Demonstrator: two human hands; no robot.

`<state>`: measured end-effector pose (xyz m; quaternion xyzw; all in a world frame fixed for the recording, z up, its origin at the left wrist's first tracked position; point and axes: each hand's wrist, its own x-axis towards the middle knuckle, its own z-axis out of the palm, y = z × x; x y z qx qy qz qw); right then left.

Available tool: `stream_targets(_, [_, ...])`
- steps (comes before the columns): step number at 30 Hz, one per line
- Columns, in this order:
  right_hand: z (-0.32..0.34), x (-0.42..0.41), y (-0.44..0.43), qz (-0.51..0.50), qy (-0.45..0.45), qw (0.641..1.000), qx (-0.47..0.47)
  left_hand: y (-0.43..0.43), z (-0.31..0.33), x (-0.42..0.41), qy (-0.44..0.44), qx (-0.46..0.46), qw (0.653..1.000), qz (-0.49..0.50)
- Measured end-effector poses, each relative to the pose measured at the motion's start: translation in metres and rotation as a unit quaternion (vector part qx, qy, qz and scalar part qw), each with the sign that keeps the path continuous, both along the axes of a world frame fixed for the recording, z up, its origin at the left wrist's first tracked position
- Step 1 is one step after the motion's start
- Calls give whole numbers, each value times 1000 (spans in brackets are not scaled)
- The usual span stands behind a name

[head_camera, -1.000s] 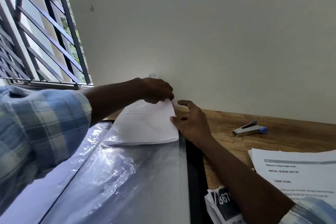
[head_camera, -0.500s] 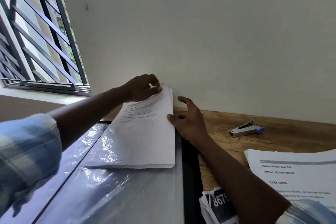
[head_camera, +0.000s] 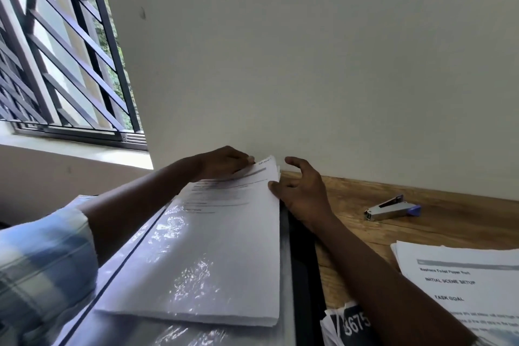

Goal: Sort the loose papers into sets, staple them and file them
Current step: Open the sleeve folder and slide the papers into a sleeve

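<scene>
The left hand (head_camera: 224, 161) pinches the far edge of the one paper set (head_camera: 224, 247), which lies lengthwise on the file (head_camera: 303, 275). A second ago its near edge lay much farther from the camera. The right hand (head_camera: 303, 191), fingers spread and holding nothing, touches the set's right edge. On the bench (head_camera: 365, 233) lie one stapler (head_camera: 393, 208) and two loose piles (head_camera: 463, 284).

Paper set (head_camera: 224, 247) was white with grey-black lines of print. The second stack (head_camera: 463, 275) was white too, with bold black headings under a grey band, and the file spine (head_camera: 302, 261) was black. Worktop (head_camera: 393, 194) showed brown wood grain; stapler (head_camera: 393, 208) silver with a blue end; sleeve (head_camera: 42, 261) pale blue-and-white check; wall (head_camera: 309, 50) off-white; window bars (head_camera: 84, 50) dark grey.
</scene>
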<state>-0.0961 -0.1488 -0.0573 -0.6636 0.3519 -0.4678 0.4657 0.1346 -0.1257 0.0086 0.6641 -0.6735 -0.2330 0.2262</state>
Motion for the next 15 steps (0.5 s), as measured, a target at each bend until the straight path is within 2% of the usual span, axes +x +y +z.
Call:
stream_targets(2, [0, 0, -1, -3, 4, 1000, -1, 17, 4, -5, 3, -4, 1000, 0])
stream_targets(8, [-3, 1, -5, -15, 16, 1000, -1, 53, 3, -20, -137, -43, 990, 2])
stream_targets(12, [-2, 0, -5, -5, 27, 1000, -9, 72, -1, -39, -145, -104, 984, -23])
stream_targets(15, [-2, 0, -2, -1, 34, 999, -19, 79, 0, -37, -89, -99, 991, -10])
